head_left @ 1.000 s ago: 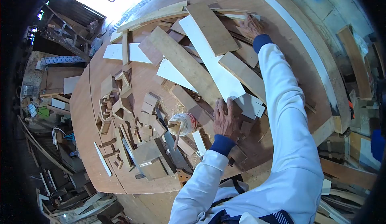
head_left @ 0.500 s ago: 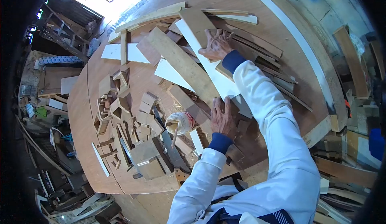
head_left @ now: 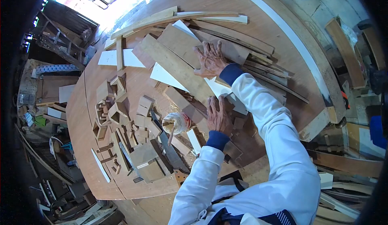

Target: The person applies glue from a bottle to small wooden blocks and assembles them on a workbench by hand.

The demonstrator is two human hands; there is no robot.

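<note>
My right hand (head_left: 210, 59) lies flat with spread fingers on a brown plywood board (head_left: 182, 45) that rests over a long white board (head_left: 214, 85) in a pile of wood offcuts. My left hand (head_left: 218, 114) presses palm-down on the near end of the pile, on small brown pieces next to the white board's lower end. A long tan plank (head_left: 173, 67) runs diagonally just left of both hands. Both arms wear white sleeves with blue cuffs.
A glue pot with a stick in it (head_left: 176, 123) stands left of my left hand. Several small wooden blocks and frames (head_left: 121, 111) crowd the round table's left part (head_left: 85, 120). Long strips (head_left: 250, 47) lie at the back. A hand saw (head_left: 171, 152) lies near the front edge.
My right hand came back from the far strips toward me and dragged the brown board down over the white board. My left hand stayed pressed in place.
</note>
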